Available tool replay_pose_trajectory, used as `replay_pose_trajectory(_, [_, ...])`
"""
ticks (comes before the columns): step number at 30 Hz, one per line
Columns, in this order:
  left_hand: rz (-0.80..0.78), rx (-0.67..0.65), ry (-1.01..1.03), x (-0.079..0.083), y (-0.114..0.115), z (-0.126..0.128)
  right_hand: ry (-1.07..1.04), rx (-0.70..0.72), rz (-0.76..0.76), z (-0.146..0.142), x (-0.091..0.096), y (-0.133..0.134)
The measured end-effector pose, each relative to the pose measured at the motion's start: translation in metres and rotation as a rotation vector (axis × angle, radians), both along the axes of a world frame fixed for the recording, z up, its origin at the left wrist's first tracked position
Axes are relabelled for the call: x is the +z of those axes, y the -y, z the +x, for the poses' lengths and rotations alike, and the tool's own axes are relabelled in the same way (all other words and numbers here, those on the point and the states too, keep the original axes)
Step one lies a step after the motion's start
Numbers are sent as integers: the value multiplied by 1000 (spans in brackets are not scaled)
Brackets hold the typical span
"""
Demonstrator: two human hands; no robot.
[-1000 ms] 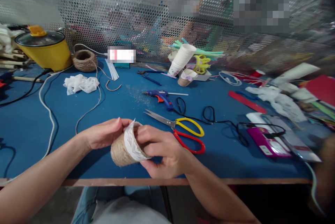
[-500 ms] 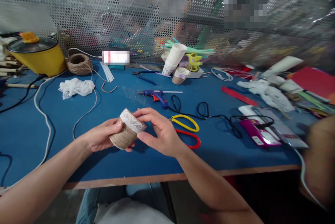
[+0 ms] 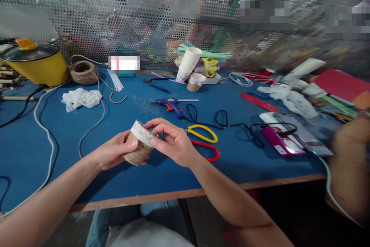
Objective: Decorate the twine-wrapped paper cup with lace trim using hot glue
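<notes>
A paper cup wrapped in brown twine (image 3: 138,150), with a white lace band (image 3: 142,134) near its rim, is held tilted above the front of the table. My left hand (image 3: 115,150) grips it from the left, thumb across the twine. My right hand (image 3: 173,143) pinches the rim and lace from the right, thumb outside; some fingertips are hidden behind the cup. Just right of that hand lie scissors with one yellow handle (image 3: 204,133) and one red handle (image 3: 208,151), blades hidden. Beyond the hands rests a blue glue gun (image 3: 170,105) with a glue stick in it.
At the back left are a yellow electric pot (image 3: 40,68), a twine ball (image 3: 84,73) and crumpled white lace (image 3: 81,98). Stacked paper cups (image 3: 189,64) and pliers (image 3: 157,84) sit at the back. Rightward lies a purple power bank (image 3: 281,141); another person's arm (image 3: 351,162) is beside the table.
The cup has turned slightly in my hands, and my right thumb has moved onto the lace band. My view has shifted a little to the right.
</notes>
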State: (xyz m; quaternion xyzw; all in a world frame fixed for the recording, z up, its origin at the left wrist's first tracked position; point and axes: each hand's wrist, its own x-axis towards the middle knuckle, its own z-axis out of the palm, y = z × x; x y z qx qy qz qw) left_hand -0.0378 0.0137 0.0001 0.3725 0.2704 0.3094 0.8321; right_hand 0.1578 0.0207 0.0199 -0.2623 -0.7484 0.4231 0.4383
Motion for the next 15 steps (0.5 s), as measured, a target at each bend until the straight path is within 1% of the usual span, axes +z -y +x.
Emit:
replay_pose_trajectory(3, [49,41,-51,3,1,2,11,-4,10,0,1,0])
replay_pose_trajectory(8, [112,118,-139,5,2,5,42,-62,20,-2,2,1])
replay_pose_trajectory(11, [234,170,-246,5,3,7,62,-88,27,-2,2,1])
replay_pose_trajectory(15, [426,232,-498,5,4,8,87,-114,32,-2,3,2])
